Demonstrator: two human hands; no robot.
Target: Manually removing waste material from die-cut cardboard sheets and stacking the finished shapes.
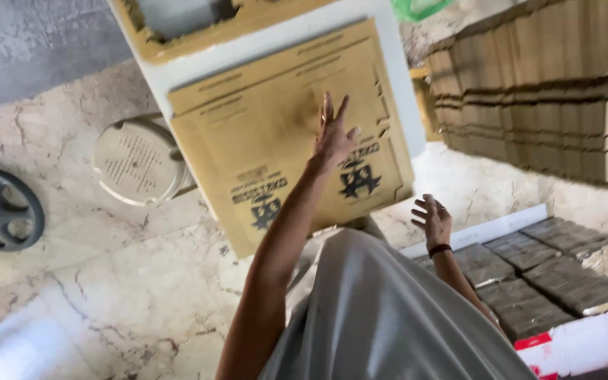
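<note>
Cardboard sheet (276, 134) flat, long axis diagonal

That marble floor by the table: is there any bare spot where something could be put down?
Yes. The marble floor is bare below the round plastic lid and right of the black wheel. The white table is covered by flat cardboard sheets. At right, cardboard stacks and bundles crowd the floor.

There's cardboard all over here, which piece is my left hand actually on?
The left hand rests on the flat printed cardboard sheet on the white table; the stacked cardboard at right lies untouched.
</note>
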